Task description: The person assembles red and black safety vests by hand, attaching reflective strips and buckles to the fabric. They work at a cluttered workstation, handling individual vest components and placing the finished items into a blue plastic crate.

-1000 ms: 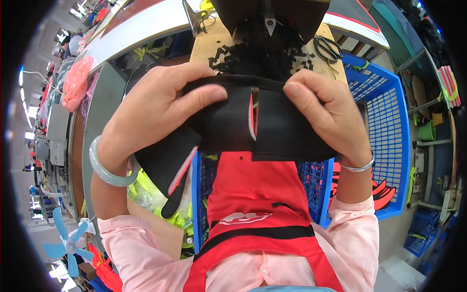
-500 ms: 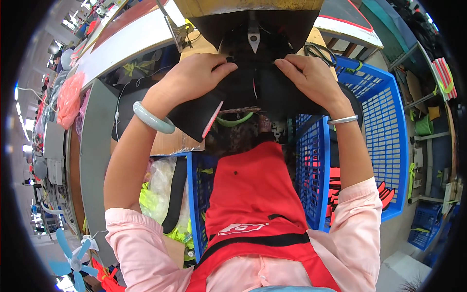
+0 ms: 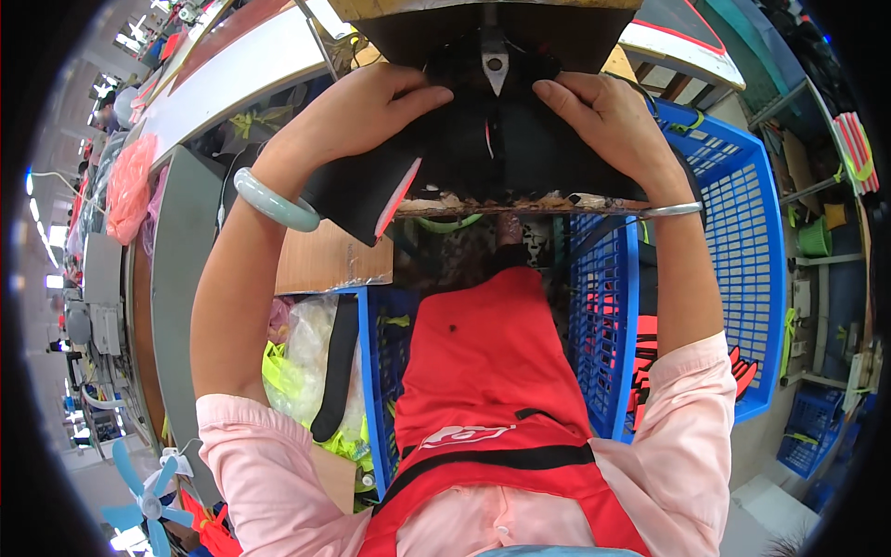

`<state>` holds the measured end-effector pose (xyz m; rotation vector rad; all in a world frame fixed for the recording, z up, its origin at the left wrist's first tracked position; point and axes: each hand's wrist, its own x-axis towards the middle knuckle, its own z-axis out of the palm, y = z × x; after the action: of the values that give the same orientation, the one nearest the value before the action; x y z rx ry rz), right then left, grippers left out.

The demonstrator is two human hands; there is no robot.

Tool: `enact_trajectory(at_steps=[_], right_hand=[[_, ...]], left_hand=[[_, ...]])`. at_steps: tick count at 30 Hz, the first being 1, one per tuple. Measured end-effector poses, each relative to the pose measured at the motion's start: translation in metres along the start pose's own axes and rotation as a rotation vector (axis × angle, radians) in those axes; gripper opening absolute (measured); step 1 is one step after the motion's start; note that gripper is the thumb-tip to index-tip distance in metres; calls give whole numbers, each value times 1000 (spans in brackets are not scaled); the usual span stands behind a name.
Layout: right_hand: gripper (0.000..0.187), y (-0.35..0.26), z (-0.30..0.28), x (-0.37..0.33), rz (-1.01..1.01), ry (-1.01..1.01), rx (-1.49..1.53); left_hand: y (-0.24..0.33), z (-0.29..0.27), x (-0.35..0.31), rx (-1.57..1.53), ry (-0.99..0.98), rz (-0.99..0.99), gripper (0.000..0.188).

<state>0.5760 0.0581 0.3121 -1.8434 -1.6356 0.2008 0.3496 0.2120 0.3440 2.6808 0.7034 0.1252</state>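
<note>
A black fabric piece [image 3: 362, 190] with a pink-and-white edge strip lies over the front of the work surface. My left hand [image 3: 385, 107] is closed, thumb and fingers pinching the fabric's far left part. Opposite it, my right hand [image 3: 608, 121] pinches the far right part the same way. Between the two hands a pointed metal plate [image 3: 497, 63] with a hole hangs from a dark machine head [image 3: 399, 42]. A short slit with a pinkish-white line shows in the black material below that point. My fingertips are partly hidden near the machine.
Below the surface's worn wooden edge [image 3: 534, 204] stand a blue crate [image 3: 738, 251] at right and another blue crate [image 3: 369, 390] at left. A cardboard box [image 3: 334, 260] is under my left forearm. Grey cabinet [image 3: 181, 306] and small blue fan [image 3: 150, 501] are farther left.
Both hands have moved slightly away from me, the fabric with them. More of the worn wooden edge shows now. The view has also shifted a little.
</note>
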Motion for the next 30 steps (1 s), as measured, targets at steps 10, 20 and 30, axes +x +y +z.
enact_trajectory(at_steps=[10,20,30], right_hand=[[38,21,-20,-10,-58,136,-97],[41,141,-53,-287,211,-386,-747],[40,184,-6,-542,516,-352,-594]], left_hand=[[-22,-13,-19,34,122,-84,31],[-15,5,-132,44,172,-143,25],[-8,21,-144,-22,107,-104,27]])
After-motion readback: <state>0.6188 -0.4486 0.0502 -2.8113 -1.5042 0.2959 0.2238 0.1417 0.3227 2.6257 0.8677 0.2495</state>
